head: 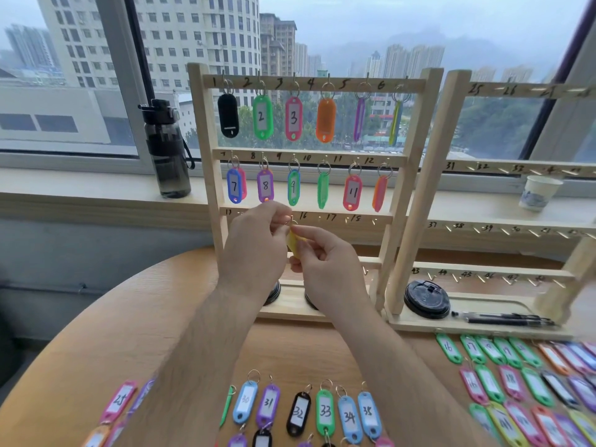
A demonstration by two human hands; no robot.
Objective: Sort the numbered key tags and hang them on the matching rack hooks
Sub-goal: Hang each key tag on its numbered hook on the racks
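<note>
Both hands are at the third bar (pixel 364 217) of the left pale wooden rack (pixel 206 130), near the 16 mark. Left hand (pixel 254 243): fingers (pixel 274 214) curled, pinching the metal ring of a yellow plastic key tag (pixel 293 242). Right hand (pixel 325 262): thumb and forefinger grip the tag body just below. The tag is held in the air against the bar. Rows 1–12 above carry tags. Loose coloured tags (pixel 325 411) lie in rows on the round wooden desk (pixel 129 317).

1. A wide window (pixel 80 101) is set above a pale sill (pixel 80 191); grey daylight is admitted.
2. High-rise blocks (pixel 193 33) are seen outside under haze.
3. A rounded wooden desk (pixel 135 321) is placed against the grey wall (pixel 96 243) below.
</note>
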